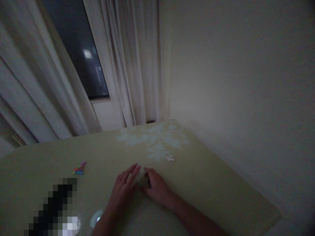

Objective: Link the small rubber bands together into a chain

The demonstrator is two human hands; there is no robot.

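Note:
On the table, my left hand (pixel 126 180) lies palm down with its fingers stretched forward. My right hand (pixel 157 186) faces it from the other side, fingers bent, with a gap between thumb and index finger. A small pale, see-through thing (pixel 140 173) sits between the two hands, partly covered by the left fingers; its kind is too dim to make out. Just beyond the right hand is a little group of white pieces (pixel 170 158). Farther left lies a small heap of bright multicoloured pieces (pixel 79 169).
The pale green table (pixel 211 186) carries a light leaf pattern and meets a plain wall (pixel 233 82) on the right. Curtains (pixel 137 65) and a dark window (pixel 81 49) stand behind. A blurred-out dark shape (pixel 52 208) covers the lower left, near a round pale spot (pixel 95 218).

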